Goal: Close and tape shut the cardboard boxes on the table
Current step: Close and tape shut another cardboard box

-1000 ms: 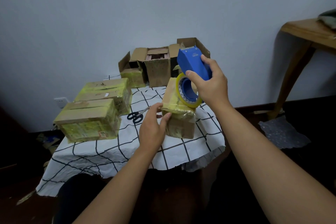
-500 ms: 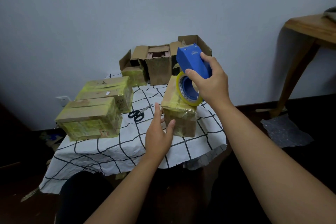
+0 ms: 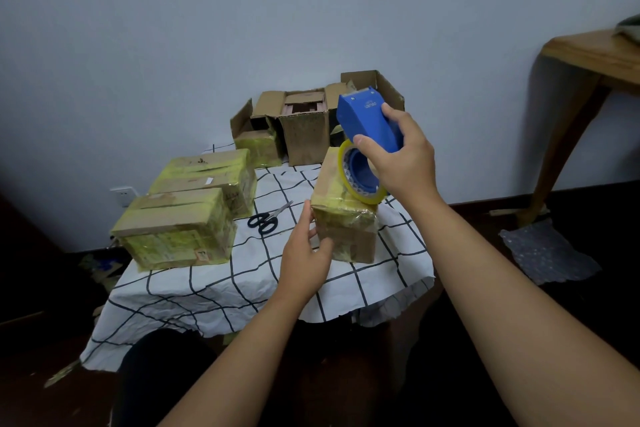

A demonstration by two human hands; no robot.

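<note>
A small cardboard box wrapped in yellowish tape stands near the table's right front corner. My right hand grips a blue tape dispenser with a yellow-rimmed roll, held just above the box's top. My left hand touches the box's near left corner with thumb and fingers. Two taped boxes lie at the left. Several open boxes stand at the back by the wall.
Black scissors lie on the checked cloth between the left boxes and the small box. A wooden table stands at the right, bubble wrap on the dark floor below it. A wall socket sits at the left.
My left hand lifted off the box with fingers spread, then came back to its near left corner. The dispenser stays over the box top.
</note>
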